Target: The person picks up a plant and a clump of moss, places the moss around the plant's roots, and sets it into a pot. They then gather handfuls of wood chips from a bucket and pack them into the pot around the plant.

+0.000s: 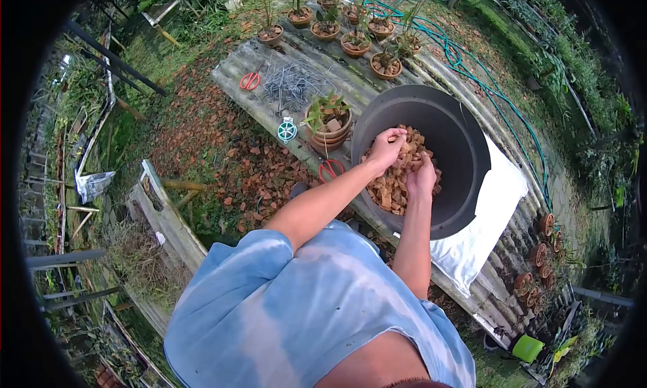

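Note:
Both my hands are inside a big dark grey tub (475,165), over a heap of rough brown chunks (391,191) that look like broken brick or husk. My left hand (386,149) is closed, its fingertips pinched at the upper edge of the heap; what they hold is mostly hidden. Just below it, my right hand (422,176) is curled round some of the chunks. Left of the tub, a potted plant (327,111) sits in stacked clay pots (329,142). Red-handled scissors (330,170) lie near my left forearm.
On the corrugated bench (236,61) lie a pile of metal wire pieces (291,86), other red-handled scissors (250,81) and a green wire spool (287,130). Several potted plants (355,44) stand at the back. A white sack (482,219) lies beside the tub; a green hose (485,84) runs behind.

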### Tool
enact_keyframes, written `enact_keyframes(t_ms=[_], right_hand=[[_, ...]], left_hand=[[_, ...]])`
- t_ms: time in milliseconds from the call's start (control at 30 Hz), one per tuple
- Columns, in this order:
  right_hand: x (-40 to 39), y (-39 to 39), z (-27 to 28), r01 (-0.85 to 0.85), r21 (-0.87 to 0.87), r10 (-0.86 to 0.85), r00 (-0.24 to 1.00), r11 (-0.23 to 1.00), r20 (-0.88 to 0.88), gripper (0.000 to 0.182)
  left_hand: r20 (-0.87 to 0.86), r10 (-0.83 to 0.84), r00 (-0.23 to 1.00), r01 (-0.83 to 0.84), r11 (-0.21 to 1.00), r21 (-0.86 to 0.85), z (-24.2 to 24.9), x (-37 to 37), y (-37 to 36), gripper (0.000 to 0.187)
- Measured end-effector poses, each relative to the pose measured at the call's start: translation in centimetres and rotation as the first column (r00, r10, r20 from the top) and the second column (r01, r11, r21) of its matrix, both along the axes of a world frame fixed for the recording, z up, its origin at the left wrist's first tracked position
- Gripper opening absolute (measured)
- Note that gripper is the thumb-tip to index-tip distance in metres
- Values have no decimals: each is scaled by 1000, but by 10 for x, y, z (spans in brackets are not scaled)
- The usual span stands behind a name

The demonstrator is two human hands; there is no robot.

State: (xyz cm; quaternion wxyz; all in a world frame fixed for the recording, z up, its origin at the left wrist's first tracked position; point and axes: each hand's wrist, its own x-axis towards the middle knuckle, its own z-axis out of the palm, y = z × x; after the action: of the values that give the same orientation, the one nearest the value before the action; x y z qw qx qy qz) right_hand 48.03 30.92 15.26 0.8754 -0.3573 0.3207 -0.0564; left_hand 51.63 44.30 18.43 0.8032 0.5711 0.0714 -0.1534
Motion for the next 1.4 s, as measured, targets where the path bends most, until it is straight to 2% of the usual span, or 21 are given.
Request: enact_keyframes(t_ms=[33, 133, 167, 267, 300, 400, 433, 467, 533, 567, 600, 667, 700, 800, 833, 933, 967, 1067, 1167, 1267, 1400], right_hand=[[-1, 7, 16, 10, 132, -14, 999, 991, 31, 13], [-5, 40, 58, 63, -96, -47, 987, 993, 153, 16], [-3, 55, 72, 120, -233, -86, 985, 965, 151, 21], [11, 72, 60, 175, -498, -57, 968, 849, 243, 23], [12, 78, 63, 119, -532, -4, 977, 838, 213, 23], [4, 124, 94, -82, -502, 202, 961, 861, 190, 23], [2, 147, 109, -85, -488, 195, 964, 869, 179, 22], [4, 158, 106, -161, -483, 269, 949, 860, 162, 24], [11, 185, 92, -221, -430, 296, 948, 875, 114, 26], [14, 197, 78, -211, -486, 290, 952, 848, 93, 27], [16, 213, 75, -204, -519, 255, 966, 830, 28, 30], [21, 229, 53, -174, -803, 189, 979, 570, -78, 34], [22, 240, 66, -169, -868, 135, 984, 467, -119, 36], [34, 253, 48, -28, -998, 37, 999, -57, -30, 36], [37, 259, 47, -107, -988, 12, 994, 109, -107, 37], [46, 265, 31, -280, -951, -27, 958, 131, -286, 37], [51, 263, 19, -250, -968, -61, 966, 11, -250, 37], [58, 262, 15, -277, -956, -94, 954, 96, -286, 36], [60, 260, 10, -225, -972, -84, 969, 71, -230, 30], [66, 252, -2, -160, -918, -139, 965, 363, -223, 24], [63, 246, 5, -294, -951, -107, 947, 95, -303, 22]], left_hand=[[-21, 13, 1000, -16, 992, -129, 13, -3, 3, 21], [56, -67, 996, 73, 990, -120, 51, -1, 24, 21], [89, -125, 988, 133, 988, -81, 65, -3, 33, 22], [363, -240, 900, 211, 970, 119, 63, -3, 62, 22], [185, -331, 925, 316, 943, 105, 79, -8, 81, 23], [81, -413, 907, 396, 903, 169, 99, -16, 136, 23], [235, -395, 888, 342, 909, 237, 97, -14, 152, 23], [137, -444, 885, 414, 887, 203, 96, -13, 172, 22], [237, -437, 868, 409, 899, 160, 99, -6, 207, 22], [223, -448, 866, 422, 893, 157, 103, -1, 226, 21], [177, -431, 885, 429, 902, 55, 110, 3, 245, 21], [101, -372, 923, 382, 918, -107, 114, 19, 280, 19], [85, -315, 945, 325, 929, -176, 115, 26, 295, 19], [44, -161, 986, 167, 946, -277, 96, 60, 331, 20], [43, -124, 991, 131, 950, -285, 93, 69, 339, 21], [26, -103, 994, 106, 959, -262, 70, 90, 347, 24], [6, -104, 995, 102, 966, -236, 60, 94, 345, 23], [-29, -134, 991, 125, 972, -199, 42, 94, 344, 23], [-39, -176, 984, 162, 959, -232, 23, 93, 349, 26], [-97, -182, 978, 157, 963, -220, 15, 94, 355, 22], [-125, -188, 974, 162, 968, -190, 10, 96, 354, 22]])
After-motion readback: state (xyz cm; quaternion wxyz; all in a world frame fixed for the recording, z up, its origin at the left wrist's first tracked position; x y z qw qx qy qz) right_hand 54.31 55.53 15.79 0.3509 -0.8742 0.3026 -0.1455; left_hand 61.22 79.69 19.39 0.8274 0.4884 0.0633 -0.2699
